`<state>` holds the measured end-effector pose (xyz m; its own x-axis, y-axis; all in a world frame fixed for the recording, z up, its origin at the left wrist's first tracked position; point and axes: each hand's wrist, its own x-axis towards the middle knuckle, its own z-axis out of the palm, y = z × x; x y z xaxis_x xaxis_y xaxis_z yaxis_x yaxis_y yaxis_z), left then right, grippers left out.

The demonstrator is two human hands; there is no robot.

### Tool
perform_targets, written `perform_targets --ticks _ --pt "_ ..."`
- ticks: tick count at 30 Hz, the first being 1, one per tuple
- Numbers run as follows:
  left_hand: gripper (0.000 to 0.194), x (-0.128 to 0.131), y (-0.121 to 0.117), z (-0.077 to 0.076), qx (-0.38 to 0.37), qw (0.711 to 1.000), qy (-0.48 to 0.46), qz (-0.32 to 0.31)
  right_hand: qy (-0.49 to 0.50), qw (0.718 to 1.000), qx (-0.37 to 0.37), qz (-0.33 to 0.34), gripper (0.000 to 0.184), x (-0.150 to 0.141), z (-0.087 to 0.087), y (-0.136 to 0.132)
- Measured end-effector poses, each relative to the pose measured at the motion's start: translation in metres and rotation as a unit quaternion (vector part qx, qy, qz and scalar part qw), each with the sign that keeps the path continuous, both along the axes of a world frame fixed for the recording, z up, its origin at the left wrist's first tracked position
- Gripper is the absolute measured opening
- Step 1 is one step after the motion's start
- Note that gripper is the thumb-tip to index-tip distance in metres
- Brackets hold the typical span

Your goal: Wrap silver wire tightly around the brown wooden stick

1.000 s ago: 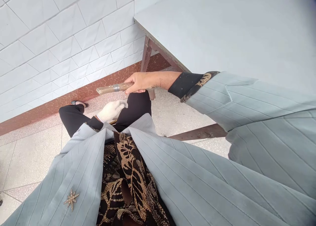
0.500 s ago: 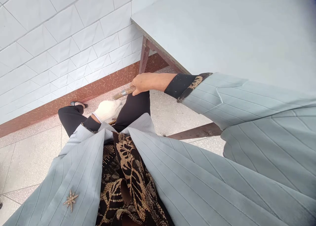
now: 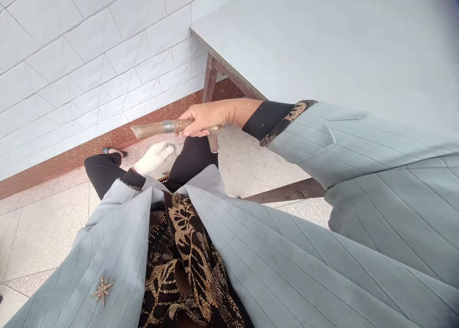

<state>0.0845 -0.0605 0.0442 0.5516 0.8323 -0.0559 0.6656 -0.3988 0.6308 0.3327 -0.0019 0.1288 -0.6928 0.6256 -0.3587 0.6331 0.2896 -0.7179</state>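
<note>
Right hand (image 3: 201, 120), bare: closing in a firm wrap, fingers curling around a wooden stick (image 3: 178, 124). Stick is showing a dull brown, slightly rough surface, roundish in section, with a blunt end. Silvery metal wire (image 3: 168, 126) is binding it in tight coils, just beside the fingers.

Position: the stick is lying across the right hand's grip, its long part pointing out to the left, a short paler part showing behind the palm. Its blunt end is hanging above the left hand (image 3: 153, 158), near it but apart.

Left hand is wearing a white knitted glove, soft and matte, and is resting low near the knee of the black trousers (image 3: 195, 156). Fingers are bending partway; palm is facing away, so cannot tell whether it is holding anything.

Surroundings: a smooth pale counter (image 3: 304, 41) is standing on a worn red-brown leg (image 3: 210, 79). Glossy white tiles (image 3: 89, 46) are covering the wall above a red, veined baseboard (image 3: 107, 139). Speckled stone floor (image 3: 251, 160) is showing below.
</note>
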Motion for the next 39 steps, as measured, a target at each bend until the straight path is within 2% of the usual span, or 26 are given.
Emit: perform_targets --ticks 2,5,10,14,19,23,27,32,35,39 --pt "0.042 0.008 -0.007 -0.011 -0.024 0.999 0.008 -0.032 0.037 0.997 0.032 -0.062 0.032 0.001 -0.003 0.002" --pt "0.035 0.016 -0.012 -0.010 -0.003 0.996 0.059 -0.071 -0.023 0.991 0.075 -0.104 0.033 0.000 -0.008 0.005" --pt "0.034 0.020 -0.015 0.008 0.050 0.984 0.150 -0.088 -0.122 0.979 0.126 -0.107 0.041 -0.005 -0.006 0.005" --pt "0.033 0.023 -0.019 0.015 0.096 0.966 0.213 -0.108 -0.180 0.966 0.152 -0.108 0.040 -0.008 -0.004 0.004" --pt "0.032 0.012 -0.011 0.027 0.182 0.928 0.313 -0.082 -0.239 0.949 0.200 -0.056 0.033 -0.004 -0.014 0.012" --pt "0.031 -0.004 0.001 0.041 0.213 0.930 0.297 -0.047 -0.240 0.967 0.087 -0.019 0.031 0.002 -0.024 0.017" --pt "0.033 -0.009 0.010 0.055 0.176 0.963 0.204 -0.027 -0.196 0.981 0.005 0.008 0.032 0.001 -0.024 0.012" --pt "0.031 -0.004 0.014 0.064 0.118 0.986 0.115 -0.029 -0.171 0.975 -0.087 0.110 0.024 -0.002 -0.016 0.006" --pt "0.032 -0.005 0.017 0.058 0.099 0.992 0.075 -0.037 -0.150 0.970 -0.131 0.137 0.025 -0.002 -0.012 0.005" --pt "0.033 -0.005 0.021 0.032 0.072 0.996 0.035 -0.030 -0.106 0.979 -0.114 0.132 0.036 0.000 -0.005 0.004"
